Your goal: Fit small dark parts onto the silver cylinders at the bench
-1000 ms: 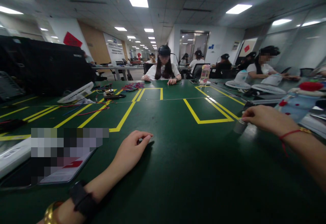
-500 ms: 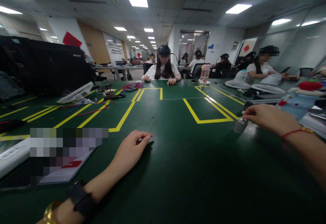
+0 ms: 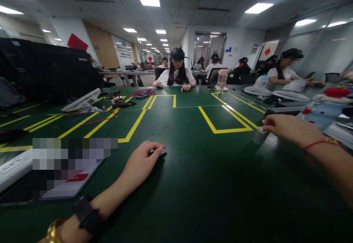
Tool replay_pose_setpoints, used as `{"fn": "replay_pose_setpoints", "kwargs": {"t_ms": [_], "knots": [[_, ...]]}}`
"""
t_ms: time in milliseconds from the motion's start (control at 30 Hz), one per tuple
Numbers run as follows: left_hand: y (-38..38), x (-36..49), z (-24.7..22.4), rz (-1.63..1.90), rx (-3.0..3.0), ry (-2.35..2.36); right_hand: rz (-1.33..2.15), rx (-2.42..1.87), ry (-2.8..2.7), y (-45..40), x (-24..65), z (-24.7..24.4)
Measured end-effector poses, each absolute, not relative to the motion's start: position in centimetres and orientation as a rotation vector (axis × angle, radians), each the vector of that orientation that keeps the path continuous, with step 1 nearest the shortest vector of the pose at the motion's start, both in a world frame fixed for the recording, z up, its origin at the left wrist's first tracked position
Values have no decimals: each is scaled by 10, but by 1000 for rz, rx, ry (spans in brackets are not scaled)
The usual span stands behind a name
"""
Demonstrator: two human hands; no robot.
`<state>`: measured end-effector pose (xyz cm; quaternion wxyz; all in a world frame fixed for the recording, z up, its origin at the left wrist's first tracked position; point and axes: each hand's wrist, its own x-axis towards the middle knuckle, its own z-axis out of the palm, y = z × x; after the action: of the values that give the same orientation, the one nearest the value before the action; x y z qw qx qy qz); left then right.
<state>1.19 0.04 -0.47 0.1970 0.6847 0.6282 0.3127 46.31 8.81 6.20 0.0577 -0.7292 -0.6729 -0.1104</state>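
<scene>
My right hand (image 3: pixel 289 130) reaches to the right side of the green table, thumb and fingertips closed on the top of a small silver metal weight (image 3: pixel 259 136). This weight is a short cylinder, standing on or just above the tabletop; its upper end is partly covered by my fingers. My left hand (image 3: pixel 142 162) rests on the table left of centre, loosely curled, thumb tip against the index finger. Nothing shows between its fingers, and its underside is hidden.
A phone-like slab (image 3: pixel 74 184), partly blurred out, and a white power strip (image 3: pixel 15 167) lie at left. Yellow tape (image 3: pixel 233 130) marks the green table (image 3: pixel 176 199). A snowman-like figure (image 3: pixel 317 110) and white fans (image 3: pixel 292 92) stand at right. Across sits a person (image 3: pixel 178 73).
My right hand and the weight have barely moved. My left hand stays in place on the table.
</scene>
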Motion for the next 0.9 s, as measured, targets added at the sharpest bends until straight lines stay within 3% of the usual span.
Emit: {"fn": "replay_pose_setpoints", "kwargs": {"t_ms": [267, 433, 733, 900], "knots": [[-1, 12, -4, 873, 1928, 1758, -43, -2263, -2125, 89, 456, 63], [-1, 12, -4, 882, 1936, 1757, -34, -2169, -2179, 84, 438, 67], [1, 12, -6, 887, 1942, 1761, 578, -1083, -2235, -2, 295, 45], [-1, 12, -5, 931, 1973, 1744, 745, -914, -2271, -28, 264, 15]]}}
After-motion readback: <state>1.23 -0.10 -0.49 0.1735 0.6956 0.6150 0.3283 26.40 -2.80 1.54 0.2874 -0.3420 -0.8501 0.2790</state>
